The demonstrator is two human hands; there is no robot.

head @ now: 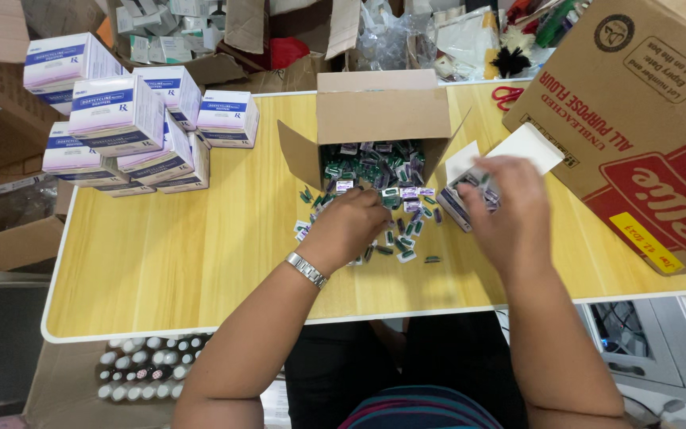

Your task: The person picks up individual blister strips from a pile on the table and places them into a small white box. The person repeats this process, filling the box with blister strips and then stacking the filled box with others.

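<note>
At the far left, white-and-purple cartons (pixel 125 119) are being kept in a loose stack on the yellow table (pixel 184 262). Nearer the middle, an open cardboard box (pixel 379 119) lying on its side is spilling small green and purple blister packs (pixel 402 210) onto the tabletop. The left hand (pixel 351 226), a metal watch (pixel 306 270) being worn at its wrist, is being pressed palm-down onto the spilled packs, fingers curled over them; whether any are gripped cannot be told. Just to the right, a small open white carton (pixel 470 187), partly filled with packs, is being covered by the right hand (pixel 510 210), fingers bent loosely over it. A large flour box (pixel 645 119) is being kept at the far right.
</note>
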